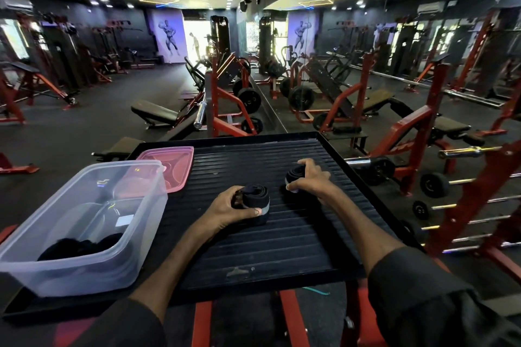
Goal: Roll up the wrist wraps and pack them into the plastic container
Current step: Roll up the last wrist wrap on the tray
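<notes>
- head view: left hand [225, 205] wrapped round a rolled wrist wrap [256, 198], fingers curled on the roll's left side, thumb laid across its front on a grey edge strip
- that roll is black, standing on end on the ribbed black platform [282, 251], roughly mid-platform
- right hand [311, 177] clamped on a second rolled wrap [293, 173], fingers hooked over the top and far side, thumb on the near side; the roll is mostly hidden by the hand
- second roll also sits on the platform, right of and beyond the first, the two rolls near each other but apart
- both forearms bare, dark sleeves [423, 290] pushed up near the elbows
- plastic container [93, 270] clear, lid off, on the platform's left side, well left of the left hand
- dark wraps [81, 246] already lie in the container's near end; can't tell how many
- pink lid [172, 159] flat on the platform just behind the container, partly seen through its wall
- red frame [293, 318] under the platform
- gym benches [155, 114] and weight racks on the floor beyond
</notes>
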